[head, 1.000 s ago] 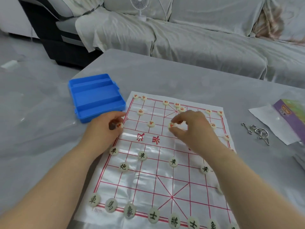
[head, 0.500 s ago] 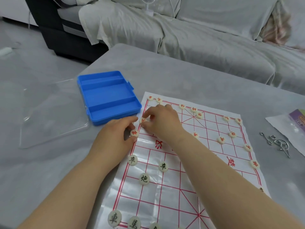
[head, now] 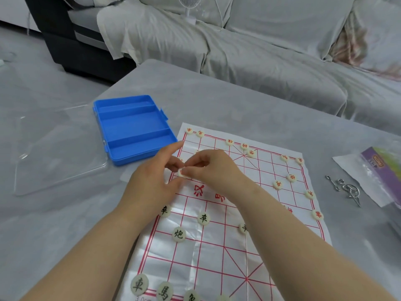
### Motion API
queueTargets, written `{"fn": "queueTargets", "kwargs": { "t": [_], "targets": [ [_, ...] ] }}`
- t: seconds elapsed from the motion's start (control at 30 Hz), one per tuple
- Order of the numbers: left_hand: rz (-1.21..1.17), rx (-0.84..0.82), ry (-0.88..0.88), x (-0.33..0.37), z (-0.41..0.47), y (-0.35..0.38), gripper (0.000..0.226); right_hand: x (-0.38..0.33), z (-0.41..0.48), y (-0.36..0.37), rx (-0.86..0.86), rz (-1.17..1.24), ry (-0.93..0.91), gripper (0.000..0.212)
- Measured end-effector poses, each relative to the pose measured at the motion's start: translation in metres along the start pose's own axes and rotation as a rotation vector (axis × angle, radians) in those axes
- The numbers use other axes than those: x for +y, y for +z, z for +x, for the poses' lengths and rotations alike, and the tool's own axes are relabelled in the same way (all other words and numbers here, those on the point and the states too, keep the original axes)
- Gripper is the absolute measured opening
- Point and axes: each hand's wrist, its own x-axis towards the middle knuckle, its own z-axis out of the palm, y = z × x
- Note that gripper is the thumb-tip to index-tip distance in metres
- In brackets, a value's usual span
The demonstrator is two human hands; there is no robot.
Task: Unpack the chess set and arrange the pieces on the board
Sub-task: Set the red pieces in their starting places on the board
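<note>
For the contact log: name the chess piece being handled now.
The pale disc by the left edge of the board, pinched between left hand and right hand; the others lie apart from both.

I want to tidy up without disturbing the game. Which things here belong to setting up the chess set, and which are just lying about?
Part of the job: board, chess pieces, held piece, blue box, clear lid.
Lying about: wire puzzle, bagged purple box, fan on the sofa.
</note>
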Motion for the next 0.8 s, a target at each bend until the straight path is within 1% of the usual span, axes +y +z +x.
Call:
{"fn": "queueTargets", "kwargs": {
  "t": [0.07,0.17,0.3,0.43,0.53,0.63,0.8],
  "targets": [
    [-0.012,-0.009,-0.001,0.001,0.001,0.002,0.066,0.000,0.000,0.000,0.017,0.004,0.022,0.005],
    [0.001,-0.038,-0.020,-0.002,0.001,0.002,0.068,0.002,0.000,-0.003,0.041,-0.071,0.050,0.012],
    [0.071,-0.049,-0.027,-0.010,0.001,-0.001,0.055,0.007,-0.008,-0.003,0.014,-0.270,0.033,0.015],
    [0.092,-0.059,-0.043,-0.016,0.002,-0.001,0.042,0.014,-0.017,-0.004,0.053,-0.473,-0.067,0.022],
    [0.100,-0.064,-0.054,-0.017,0.002,0.001,0.034,0.016,-0.022,-0.010,0.042,-0.501,-0.135,0.027],
    [0.134,-0.052,-0.030,-0.017,0.002,0.002,0.032,0.017,-0.022,-0.009,0.008,-0.598,-0.210,0.030],
    [0.137,-0.047,-0.025,-0.017,0.002,0.001,0.031,0.018,-0.011,-0.001,-0.003,-0.747,-0.307,0.029]
  ]
}}
